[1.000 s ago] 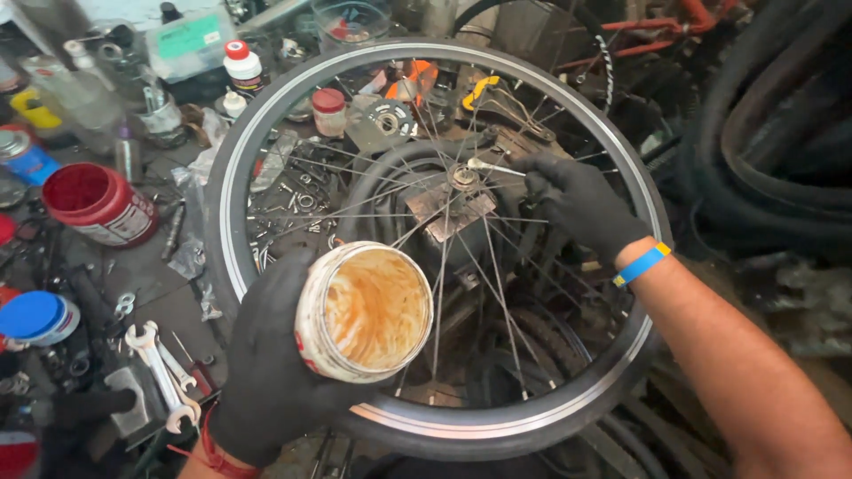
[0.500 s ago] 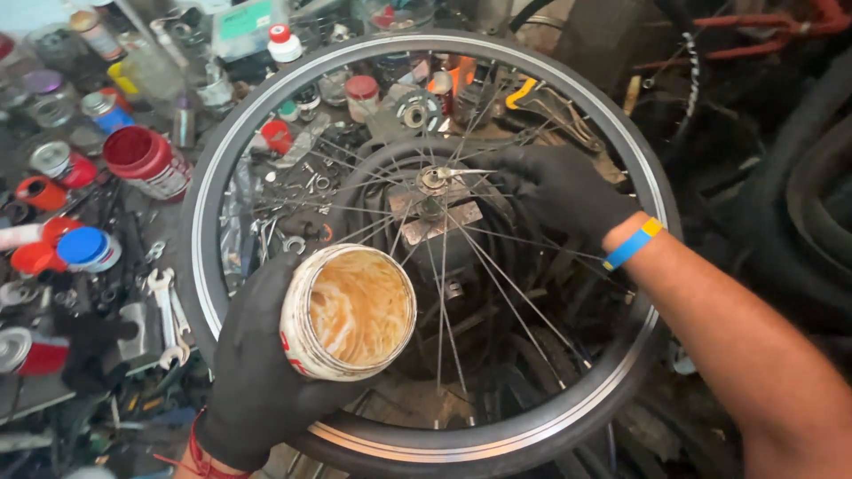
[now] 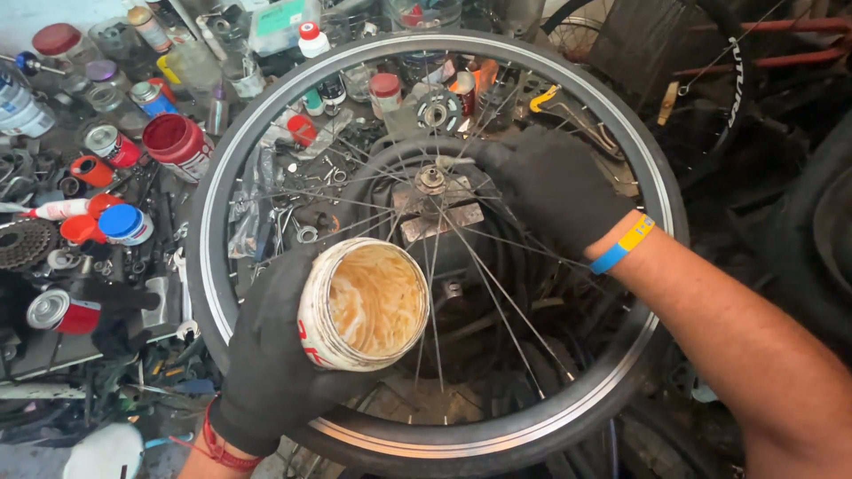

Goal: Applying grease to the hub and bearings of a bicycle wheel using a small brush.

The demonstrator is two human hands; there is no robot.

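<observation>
A spoked bicycle wheel with a silver rim [image 3: 206, 266] lies flat over a cluttered bench. My left hand [image 3: 266, 364], in a black glove, grips an open white tub of yellowish grease [image 3: 366, 304] above the wheel's near left side. My right hand [image 3: 548, 186], also gloved in black with a blue and yellow wristband, reaches to the hub [image 3: 431, 180] at the wheel's centre, its fingertips at the axle. Whether the fingers pinch anything there is hidden by the glove.
The bench at left holds a red-lidded can [image 3: 177, 142], a blue lid [image 3: 122, 222], spray cans, bottles, a sprocket cluster [image 3: 22, 244] and loose wrenches. Black tyres [image 3: 799, 204] and a red frame tube [image 3: 763, 58] crowd the right side.
The view has shifted, so the wheel and the bench clutter sit further right in frame. My left hand has kept hold of the grease tub. My right hand has stayed at the hub.
</observation>
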